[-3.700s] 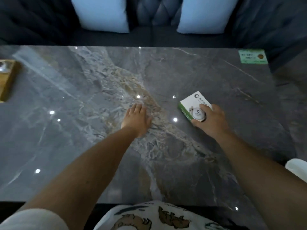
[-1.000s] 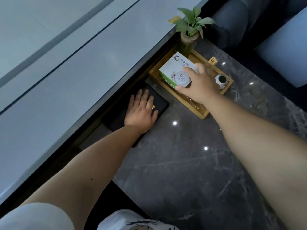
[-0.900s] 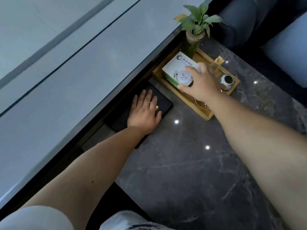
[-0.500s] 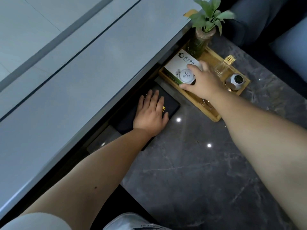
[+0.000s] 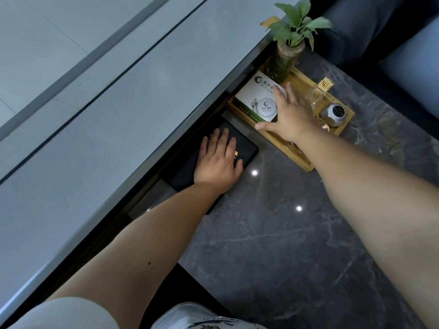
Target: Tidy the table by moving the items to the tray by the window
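Note:
A white and green box [image 5: 256, 98] lies flat in the wooden tray [image 5: 306, 162] by the window. My right hand [image 5: 292, 117] hovers over the box's near end with fingers spread, holding nothing. My left hand [image 5: 219, 160] rests flat, palm down, on a black folder [image 5: 244, 143] with gold lettering that lies on the dark marble table [image 5: 285, 245] just left of the tray.
In the tray also stand a glass vase with a green plant [image 5: 285, 60], a holder of toothpicks [image 5: 318, 93] and a small grey round pot [image 5: 335, 113]. A grey window sill [image 5: 118, 103] runs along the table's left edge. A sofa with a cushion [image 5: 413, 67] is behind.
My right hand carried the box from the table's middle to the tray, set it down flat and let go; its fingers are now spread. My left hand stays on the black folder.

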Available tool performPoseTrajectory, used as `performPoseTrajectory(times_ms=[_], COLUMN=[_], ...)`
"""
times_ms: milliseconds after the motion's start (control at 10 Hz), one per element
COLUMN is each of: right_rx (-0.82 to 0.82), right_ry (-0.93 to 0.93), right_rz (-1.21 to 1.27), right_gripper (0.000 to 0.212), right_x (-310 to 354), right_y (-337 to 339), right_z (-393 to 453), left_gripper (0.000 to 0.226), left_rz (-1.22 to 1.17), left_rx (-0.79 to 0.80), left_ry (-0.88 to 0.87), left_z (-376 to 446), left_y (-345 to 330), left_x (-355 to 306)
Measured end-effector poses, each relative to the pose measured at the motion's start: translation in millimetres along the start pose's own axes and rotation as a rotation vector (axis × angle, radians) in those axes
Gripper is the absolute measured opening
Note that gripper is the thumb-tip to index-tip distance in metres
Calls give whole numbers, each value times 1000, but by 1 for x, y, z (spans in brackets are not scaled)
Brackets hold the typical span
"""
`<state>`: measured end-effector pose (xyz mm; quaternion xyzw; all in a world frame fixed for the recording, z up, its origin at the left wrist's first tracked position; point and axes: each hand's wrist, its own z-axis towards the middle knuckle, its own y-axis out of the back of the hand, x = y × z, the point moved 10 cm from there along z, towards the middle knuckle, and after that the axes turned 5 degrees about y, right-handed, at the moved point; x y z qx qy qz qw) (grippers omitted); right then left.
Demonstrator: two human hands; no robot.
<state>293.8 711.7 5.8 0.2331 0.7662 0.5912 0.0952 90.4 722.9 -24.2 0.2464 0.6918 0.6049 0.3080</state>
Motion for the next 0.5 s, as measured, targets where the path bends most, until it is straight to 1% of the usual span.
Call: performPoseTrajectory(times_ms=[100,200,300,400,500], right_rx=[0,-42,-100,-83,-40], right_ry=[-9,-7,8,-15,-48], right_rz=[-35,-26,1,-6,27], right_gripper=[115,107,93,85,83], right_x=[-2,-4,-5,-9,-18], right_y=[6,18,20,10,-6], right_z=[-12,-34,-73,-118,-155], left_gripper=[64,67,67,68,69], left_rz=[25,64,106,126,225], left_rx=[28,66,124,185,223], left_ry=[-2,-6,2,7,29], left_z=[0,2,5,5,9], left_y=[-2,-5,-8,-5,3], left_x=[0,-2,-3,-10,-13])
